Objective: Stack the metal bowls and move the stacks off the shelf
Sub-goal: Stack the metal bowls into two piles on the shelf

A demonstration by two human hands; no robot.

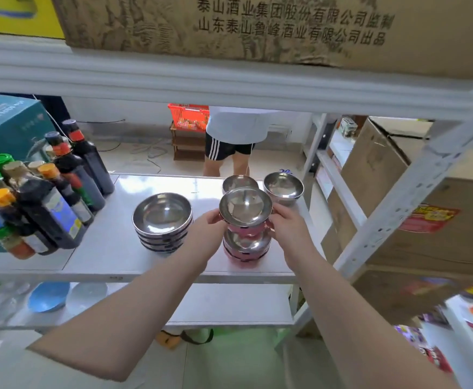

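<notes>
A small stack of pink-sided metal bowls [245, 213] hangs just above a second pink stack [246, 249] that rests on the white shelf [111, 248]. My left hand [207, 228] grips its left side and my right hand [288, 223] grips its right side. To the left stands a stack of wider dark-sided metal bowls [162, 221]. Two more bowls sit at the back: one [283, 188] on the right, and one [238, 182] partly hidden behind the held stack.
Dark sauce bottles [61, 197] with coloured caps crowd the shelf's left end beside a teal box [8, 124]. A cardboard box [257, 26] sits on the shelf above. Behind the shelf stands a person [235, 138]. Cardboard boxes [398, 197] fill the right rack.
</notes>
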